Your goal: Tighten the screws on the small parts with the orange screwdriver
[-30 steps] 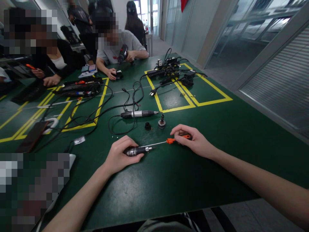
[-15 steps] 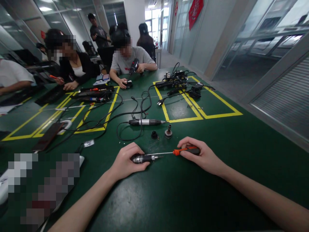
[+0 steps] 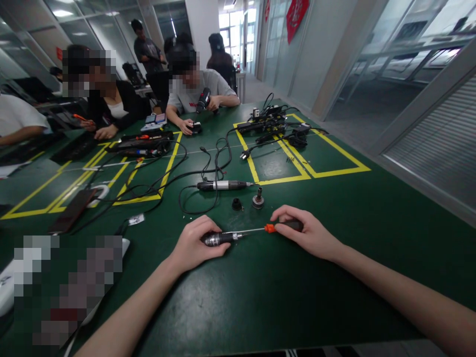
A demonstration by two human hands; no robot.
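The table (image 3: 260, 297) wears a matt green mat, smooth but scuffed to pale dull patches near its front edge, with glossy yellow tape lines (image 3: 282, 179) toward the far side. The left hand (image 3: 195, 245) wraps a small cylindrical part (image 3: 219, 238) of shiny bare metal with a knurled, darker section. The screwdriver (image 3: 277, 227) in the right hand (image 3: 308, 235) has a thin polished steel shaft and an orange and black plastic handle. The rotary tool (image 3: 221, 185) beyond has a brushed silver body with black rubbery ends.
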